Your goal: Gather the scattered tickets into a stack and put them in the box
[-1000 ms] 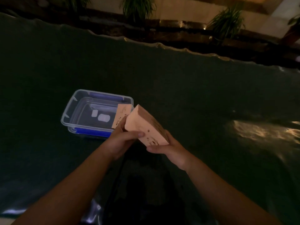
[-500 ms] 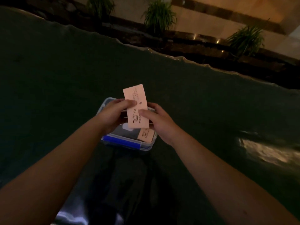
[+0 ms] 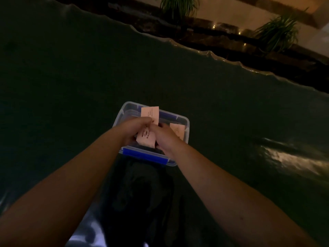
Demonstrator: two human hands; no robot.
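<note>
A clear plastic box (image 3: 186,130) with blue clips sits on the dark table in the middle of the head view. Over its opening I hold a stack of pale pink tickets (image 3: 148,126) with dark print. My left hand (image 3: 132,130) grips the stack's left side and my right hand (image 3: 163,137) grips its right side, thumbs meeting on top. The stack's far end sticks out beyond my fingers over the box's back wall. Another pink ticket (image 3: 177,131) leans inside the box at its right side.
A dark green cloth (image 3: 71,86) covers the table; its wavy far edge runs from upper left to right. Potted plants (image 3: 179,5) stand on a ledge behind. A bright glare patch (image 3: 288,157) lies on the cloth at right.
My hands have carried the ticket stack from beside the box to over it and lowered it towards the opening. The camera has shifted, so the box now sits at centre.
</note>
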